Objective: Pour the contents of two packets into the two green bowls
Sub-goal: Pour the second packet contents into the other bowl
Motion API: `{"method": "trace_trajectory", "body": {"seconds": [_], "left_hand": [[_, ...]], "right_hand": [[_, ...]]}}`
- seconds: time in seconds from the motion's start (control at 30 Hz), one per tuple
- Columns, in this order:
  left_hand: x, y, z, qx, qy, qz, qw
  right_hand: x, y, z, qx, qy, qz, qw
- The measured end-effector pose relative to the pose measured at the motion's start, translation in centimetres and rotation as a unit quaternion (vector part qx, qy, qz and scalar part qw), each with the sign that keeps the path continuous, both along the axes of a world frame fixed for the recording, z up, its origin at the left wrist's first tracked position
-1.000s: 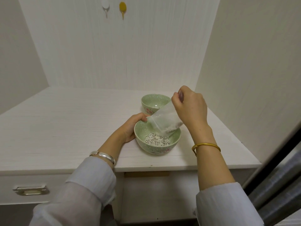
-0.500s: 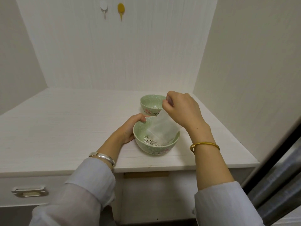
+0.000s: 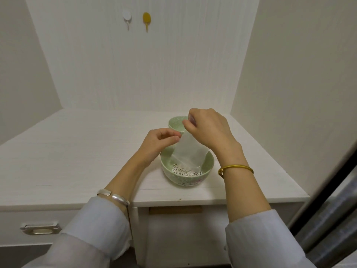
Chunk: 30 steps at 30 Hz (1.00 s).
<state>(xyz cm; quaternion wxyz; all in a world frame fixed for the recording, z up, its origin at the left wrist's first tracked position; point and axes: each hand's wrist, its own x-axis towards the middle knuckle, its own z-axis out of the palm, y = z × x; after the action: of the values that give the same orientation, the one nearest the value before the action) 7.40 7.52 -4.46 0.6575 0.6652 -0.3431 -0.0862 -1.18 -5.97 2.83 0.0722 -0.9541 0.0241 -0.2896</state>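
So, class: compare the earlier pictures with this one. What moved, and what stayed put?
The left hand let go of the near bowl rim and rose to pinch the packet edge. The right hand swung the packet from tilted to hanging upright. Both bowls and the white pieces stayed put.

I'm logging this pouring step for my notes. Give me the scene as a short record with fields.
near bowl: green, holds small white pieces
far bowl: green, behind the near one, contents hidden
packet: translucent, mouth down in near bowl
right hand: pinches packet's top corner
left hand: fingertips at packet's left edge
surface: white countertop
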Motion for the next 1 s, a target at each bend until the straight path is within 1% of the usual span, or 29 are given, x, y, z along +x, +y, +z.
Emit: {"method": "trace_trajectory", "body": {"seconds": [0.2, 0.27, 0.33, 0.4, 0.43, 0.5, 0.53, 0.57, 0.6, 0.67, 0.73, 0.8, 0.9, 1.0], "left_hand": [[-1.9, -0.3, 1.4, 0.059, -0.053, 0.015, 0.997], [-2.4, -0.6, 1.8, 0.036, -0.054, 0.021, 0.998], [-2.6, -0.8, 2.0, -0.001, -0.054, 0.040, 0.998], [-2.5, -1.0, 2.0, -0.032, -0.046, 0.058, 0.997], [-2.6, -1.0, 2.1, -0.049, -0.031, 0.062, 0.996], [-2.6, -1.0, 1.9, -0.083, 0.003, 0.073, 0.994], [-2.5, -1.0, 1.8, -0.099, 0.018, 0.079, 0.992], [-2.6, -1.0, 1.7, -0.112, 0.035, 0.086, 0.989], [-2.6, -1.1, 1.5, -0.124, 0.052, 0.087, 0.987], [-2.7, -1.3, 1.3, -0.142, 0.072, 0.076, 0.984], [-2.6, -1.3, 1.2, -0.139, 0.070, 0.065, 0.986], [-2.5, -1.1, 1.1, -0.135, 0.070, 0.048, 0.987], [-2.4, -0.8, 1.2, -0.126, 0.074, 0.031, 0.989], [-2.2, -0.6, 1.5, -0.133, 0.071, 0.041, 0.988]], "right_hand": [[-0.2, 1.0, 0.3, -0.001, 0.026, 0.018, 0.999], [-0.4, 0.9, 0.4, 0.001, 0.021, 0.036, 0.999], [-0.8, 0.6, 0.4, 0.023, -0.010, 0.050, 0.998], [-1.4, -0.1, 0.3, 0.074, -0.063, 0.056, 0.994], [-1.8, -0.5, 0.1, 0.114, -0.093, 0.060, 0.987], [-2.4, -1.6, -0.8, 0.220, -0.131, 0.062, 0.965], [-2.6, -2.0, -1.4, 0.271, -0.135, 0.061, 0.951], [-2.9, -2.3, -2.1, 0.310, -0.126, 0.059, 0.940], [-3.0, -2.4, -2.9, 0.328, -0.107, 0.059, 0.937], [-3.2, -2.2, -4.3, 0.318, -0.048, 0.063, 0.945], [-3.0, -1.6, -5.3, 0.298, -0.014, 0.078, 0.951], [-2.8, -1.1, -5.4, 0.310, -0.006, 0.092, 0.946], [-2.6, -0.8, -5.1, 0.369, -0.006, 0.131, 0.920], [-2.3, -1.0, -4.8, 0.400, -0.009, 0.129, 0.907]]}}
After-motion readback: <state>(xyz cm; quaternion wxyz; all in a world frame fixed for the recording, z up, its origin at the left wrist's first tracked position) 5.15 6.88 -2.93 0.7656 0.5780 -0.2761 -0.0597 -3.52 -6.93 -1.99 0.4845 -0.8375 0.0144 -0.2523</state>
